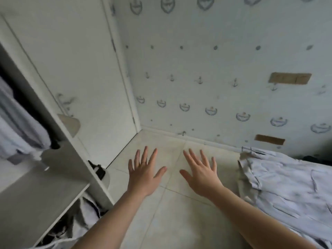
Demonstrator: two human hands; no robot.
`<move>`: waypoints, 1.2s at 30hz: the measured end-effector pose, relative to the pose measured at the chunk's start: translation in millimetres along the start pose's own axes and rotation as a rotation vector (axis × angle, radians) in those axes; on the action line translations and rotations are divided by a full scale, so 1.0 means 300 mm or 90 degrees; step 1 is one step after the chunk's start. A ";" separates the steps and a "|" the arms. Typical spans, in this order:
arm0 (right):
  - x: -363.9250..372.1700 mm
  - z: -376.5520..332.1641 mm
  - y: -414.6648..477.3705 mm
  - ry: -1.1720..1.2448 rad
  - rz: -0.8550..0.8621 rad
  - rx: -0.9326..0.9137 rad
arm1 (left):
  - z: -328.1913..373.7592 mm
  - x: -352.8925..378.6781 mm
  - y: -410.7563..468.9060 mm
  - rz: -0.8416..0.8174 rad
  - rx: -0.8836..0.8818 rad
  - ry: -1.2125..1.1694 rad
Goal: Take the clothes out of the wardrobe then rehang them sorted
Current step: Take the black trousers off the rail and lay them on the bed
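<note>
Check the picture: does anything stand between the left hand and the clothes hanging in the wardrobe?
Yes. The wardrobe's white upright panel lies between the open left hand and the hanging clothes; the hand would likely have to reach round it.

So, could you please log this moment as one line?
left hand: open, empty | right hand: open, empty | hanging clothes: in wardrobe | pale fabric: lying at right

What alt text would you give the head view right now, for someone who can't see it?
Two empty hands, the left hand and the right hand, spread open above a pale tiled floor. A white wardrobe with grey clothes hanging inside stands at left; pale crumpled fabric lies at right, under anchor-patterned wallpaper.
</note>
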State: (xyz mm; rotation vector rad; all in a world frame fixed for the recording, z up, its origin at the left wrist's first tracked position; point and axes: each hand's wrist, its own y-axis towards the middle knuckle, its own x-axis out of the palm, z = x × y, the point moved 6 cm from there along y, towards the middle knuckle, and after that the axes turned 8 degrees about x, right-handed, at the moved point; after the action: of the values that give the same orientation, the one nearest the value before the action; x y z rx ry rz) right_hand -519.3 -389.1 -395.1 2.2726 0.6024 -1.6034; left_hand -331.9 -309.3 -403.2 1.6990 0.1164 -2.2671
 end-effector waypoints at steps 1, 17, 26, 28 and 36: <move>-0.019 -0.107 0.044 -0.005 0.014 -0.041 | -0.081 -0.073 0.001 0.021 -0.008 0.016; -0.577 -1.607 0.305 0.034 0.282 -0.535 | -0.886 -1.473 -0.196 0.472 -0.092 0.241; -0.846 -2.179 0.422 0.071 0.374 -0.688 | -1.210 -1.994 -0.271 0.518 -0.209 0.441; -0.900 -2.297 0.452 0.080 0.394 -0.716 | -1.277 -2.081 -0.267 0.519 -0.233 0.461; -1.079 -2.746 0.524 0.014 0.528 -0.781 | -1.519 -2.363 -0.180 0.503 -0.305 0.463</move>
State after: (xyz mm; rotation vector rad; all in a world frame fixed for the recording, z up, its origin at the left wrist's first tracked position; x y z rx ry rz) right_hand 138.8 -195.5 186.1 1.2749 0.3674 -0.5028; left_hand 252.0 -9.7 128.0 1.7689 0.1039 -0.9220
